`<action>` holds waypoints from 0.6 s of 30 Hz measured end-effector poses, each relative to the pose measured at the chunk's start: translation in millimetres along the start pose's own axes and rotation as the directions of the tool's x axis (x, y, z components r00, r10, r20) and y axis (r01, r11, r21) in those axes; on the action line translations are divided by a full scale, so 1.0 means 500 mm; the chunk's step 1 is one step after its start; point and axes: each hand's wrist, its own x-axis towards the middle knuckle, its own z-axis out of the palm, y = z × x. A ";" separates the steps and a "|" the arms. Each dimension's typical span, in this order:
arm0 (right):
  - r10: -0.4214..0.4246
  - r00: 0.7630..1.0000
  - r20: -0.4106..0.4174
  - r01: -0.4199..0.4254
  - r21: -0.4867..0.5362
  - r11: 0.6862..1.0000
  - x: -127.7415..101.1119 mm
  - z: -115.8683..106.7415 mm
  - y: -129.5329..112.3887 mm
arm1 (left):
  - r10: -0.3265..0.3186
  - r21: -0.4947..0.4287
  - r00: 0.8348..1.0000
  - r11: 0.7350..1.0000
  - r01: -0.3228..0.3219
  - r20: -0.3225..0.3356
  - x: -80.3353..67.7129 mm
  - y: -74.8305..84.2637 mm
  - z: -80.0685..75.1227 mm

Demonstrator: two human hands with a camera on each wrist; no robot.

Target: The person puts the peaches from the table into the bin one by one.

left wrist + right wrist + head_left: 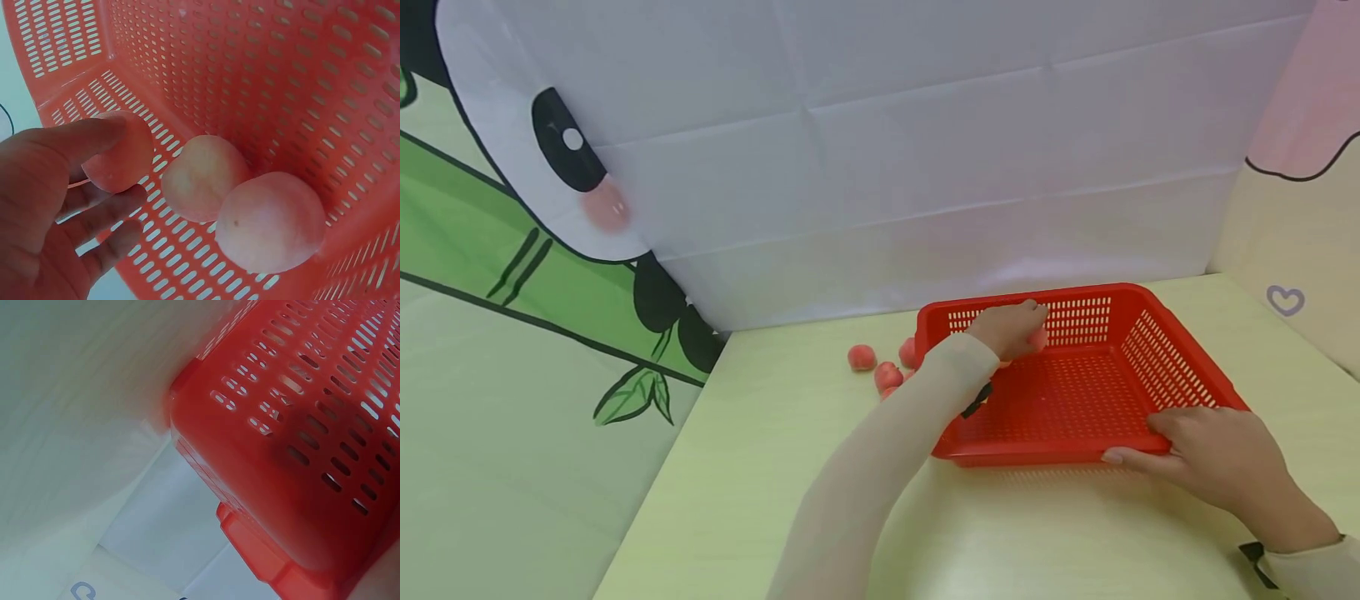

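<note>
My left hand (1007,329) reaches into a red plastic basket (1183,358) and holds a peach (120,153) between thumb and fingers, near the far wall. Two more peaches lie inside: a paler one (205,178) beside the held one, and a pinkish one (272,222) touching it. At the near right corner my right hand (1225,454) grips the basket's rim, fingers over the edge and thumb along the front outside. The basket's perforated underside (262,444) faces the right wrist camera, so the basket looks tilted; most of the right hand is out of that view.
Several loose peaches (888,377) lie on the pale table (760,467) just left of the basket, some hidden behind my left sleeve (880,467). A printed cloth backdrop (865,167) stands along the table's back edge, with another cloth panel (1311,250) on the right.
</note>
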 end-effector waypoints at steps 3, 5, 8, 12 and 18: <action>-0.002 1.000 -0.009 0.002 0.003 1.000 -0.001 0.000 -0.001 | -0.011 -0.028 1.000 1.000 0.011 0.007 0.004 0.001 0.007; -0.001 1.000 -0.011 0.001 0.007 1.000 -0.001 0.000 -0.001 | -0.018 -0.018 1.000 1.000 0.019 0.009 0.008 0.002 0.012; 0.002 1.000 -0.005 -0.002 0.008 1.000 0.000 0.000 -0.001 | -0.020 0.013 1.000 1.000 0.020 0.000 0.016 0.003 0.021; 0.004 1.000 -0.002 -0.004 0.010 1.000 0.000 0.001 -0.001 | -0.009 0.043 1.000 0.999 0.010 -0.012 0.027 0.003 0.032; 0.004 1.000 -0.012 -0.004 0.011 1.000 -0.001 0.001 0.001 | -0.017 0.022 1.000 1.000 0.017 0.005 0.032 0.002 0.042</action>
